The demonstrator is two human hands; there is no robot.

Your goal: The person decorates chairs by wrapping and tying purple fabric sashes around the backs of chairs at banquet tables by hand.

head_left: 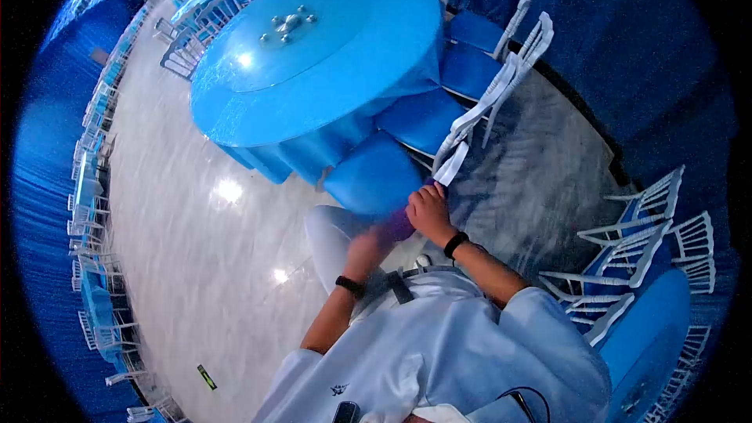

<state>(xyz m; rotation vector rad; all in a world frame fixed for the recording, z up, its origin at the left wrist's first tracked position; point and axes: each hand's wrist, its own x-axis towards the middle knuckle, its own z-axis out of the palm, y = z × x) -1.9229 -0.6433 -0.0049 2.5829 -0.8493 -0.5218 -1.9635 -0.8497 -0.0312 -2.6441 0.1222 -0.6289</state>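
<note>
A purple cloth, partly blurred, stretches between my two hands along the near chair's back. My right hand has its fingers wrapped over the cloth's upper end, close to the white chair back. Lower and to the left, my left hand is smeared by motion and closed around the other end. Much of the chair back under the hands is hidden. This chair's blue seat lies just beyond them, against the tablecloth. A dark band circles each wrist.
A round table with a shiny blue cloth stands ahead, with silver balls at its centre. More white chairs line its right side. Other chairs and a blue table stand at right. A small green-and-black item lies on the floor.
</note>
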